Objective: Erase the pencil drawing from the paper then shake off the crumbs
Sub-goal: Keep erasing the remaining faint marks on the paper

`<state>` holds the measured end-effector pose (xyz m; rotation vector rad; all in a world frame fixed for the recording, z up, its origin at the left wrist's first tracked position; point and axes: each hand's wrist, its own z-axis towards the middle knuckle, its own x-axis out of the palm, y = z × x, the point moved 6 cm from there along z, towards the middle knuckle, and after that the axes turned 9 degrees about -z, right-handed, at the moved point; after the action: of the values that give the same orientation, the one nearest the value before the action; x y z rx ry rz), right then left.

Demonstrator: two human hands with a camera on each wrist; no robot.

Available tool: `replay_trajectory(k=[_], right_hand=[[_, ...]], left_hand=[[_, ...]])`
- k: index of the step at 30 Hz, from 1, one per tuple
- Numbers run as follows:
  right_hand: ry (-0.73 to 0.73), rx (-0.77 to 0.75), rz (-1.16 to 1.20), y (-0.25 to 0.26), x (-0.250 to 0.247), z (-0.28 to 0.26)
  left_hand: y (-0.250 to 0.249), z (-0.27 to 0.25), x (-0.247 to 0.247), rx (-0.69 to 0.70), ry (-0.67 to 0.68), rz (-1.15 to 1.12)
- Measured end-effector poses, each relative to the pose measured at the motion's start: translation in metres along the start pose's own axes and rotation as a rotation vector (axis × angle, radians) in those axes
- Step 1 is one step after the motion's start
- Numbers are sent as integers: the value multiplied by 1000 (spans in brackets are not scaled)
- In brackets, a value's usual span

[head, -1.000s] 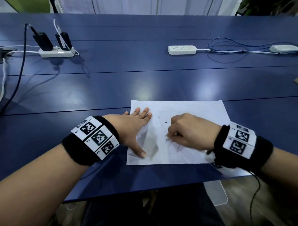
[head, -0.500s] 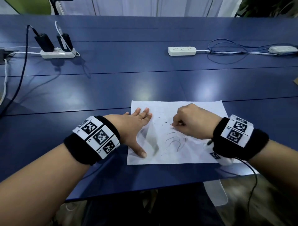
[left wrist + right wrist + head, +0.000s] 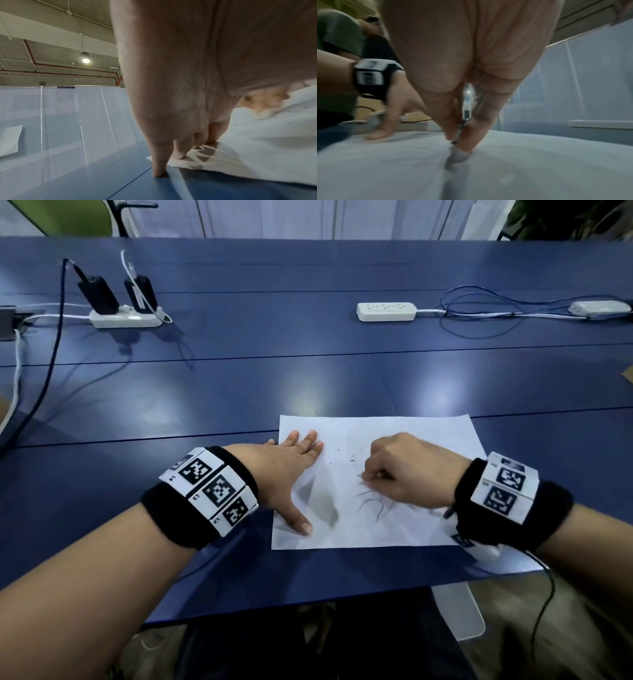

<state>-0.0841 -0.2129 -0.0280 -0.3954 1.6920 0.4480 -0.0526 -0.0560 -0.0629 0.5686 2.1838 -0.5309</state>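
A white sheet of paper lies near the front edge of the blue table. Curved pencil lines show at its middle, and small dark crumbs dot the sheet above them. My left hand lies flat with straight fingers on the paper's left edge, thumb spread toward me. My right hand is curled over the drawing. In the right wrist view its thumb and finger pinch a small grey eraser whose tip presses on the paper.
A white power strip with two black adapters sits at the back left, cables trailing off the left side. Another power strip with blue and white cables lies at the back right. The table's front edge runs just below the paper.
My right hand with the eraser moved up the sheet and then slid back down toward the pencil lines. The left hand stayed flat on the paper.
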Motion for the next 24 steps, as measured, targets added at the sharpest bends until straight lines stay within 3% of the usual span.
replay_trajectory(k=[4, 6, 9, 11, 15, 17, 19, 22, 24], right_hand=[[143, -186, 87, 42, 12, -26], [102, -144, 39, 29, 10, -17], [1, 64, -25, -14, -1, 2], [-16, 86, -43, -22, -2, 5], [57, -157, 59, 26, 5, -20], [132, -191, 89, 36, 12, -25], [77, -140, 38, 22, 9, -14], [-26, 63, -38, -17, -2, 7], [-41, 99, -51, -24, -4, 10]], left_hand=[[2, 2, 1, 0, 2, 4], [2, 3, 1, -1, 1, 10], [1, 3, 1, -1, -3, 10], [2, 3, 1, 3, -7, 0], [2, 3, 2, 6, -4, -4], [2, 3, 2, 5, -5, 0], [2, 4, 2, 6, -5, 5], [1, 4, 1, 3, -6, 7], [2, 3, 1, 2, -13, -1]])
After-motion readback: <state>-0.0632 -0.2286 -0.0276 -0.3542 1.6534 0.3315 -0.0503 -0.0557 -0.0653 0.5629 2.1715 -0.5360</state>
